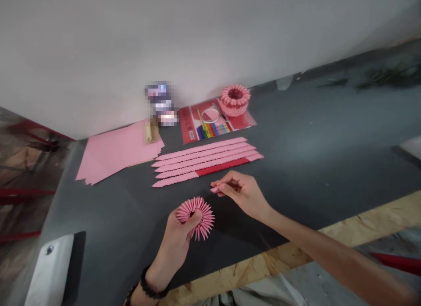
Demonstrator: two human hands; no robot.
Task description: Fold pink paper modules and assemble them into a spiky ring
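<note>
Our left hand (177,238) grips the spiky paper ring (197,218). Our right hand (245,195) pinches 1 pink piece (215,189), near at the ring's 2 o'clock, not touching; stacked strips (204,159) lie beyond at 12.

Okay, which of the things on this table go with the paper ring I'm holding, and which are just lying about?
In use: spiky pink ring in the left hand; small pink piece pinched by the right hand; likely the rows of folded pieces and pink sheets.
Lying about: paper pack, finished ring on it, brown roll, white device.
</note>
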